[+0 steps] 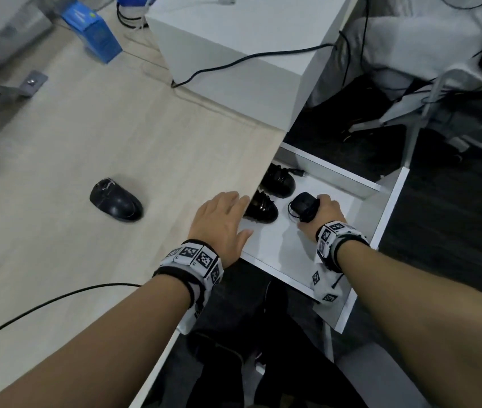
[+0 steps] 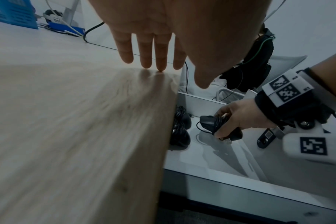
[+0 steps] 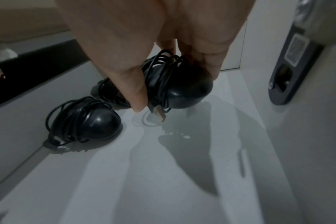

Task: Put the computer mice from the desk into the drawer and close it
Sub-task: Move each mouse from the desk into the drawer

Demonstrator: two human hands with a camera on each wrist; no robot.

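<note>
Right wrist view: right hand (image 3: pixel 144 45) grips cord-wrapped mouse (image 3: pixel 182 89) over drawer (image 3: pixel 163 174)
Left hand (image 1: pixel 222 222): flat on tabletop (image 1: pixel 86 142)
Handling: light, slick; hold sides

One mouse (image 1: pixel 116 200) on the desk (image 1: pixel 86 142); two mice (image 1: pixel 269 192) in the drawer (image 1: pixel 387 207).

drawer (image 1: pixel 387 201) open, near half of its floor bare | far-left corner taken by two cord-wrapped mice (image 1: pixel 263 206), partly under the tabletop (image 1: pixel 116 136) edge | right hand (image 1: pixel 326 214) with third mouse (image 1: pixel 304 207) fills the middle | tabletop open around lone mouse (image 1: pixel 116 200)
</note>
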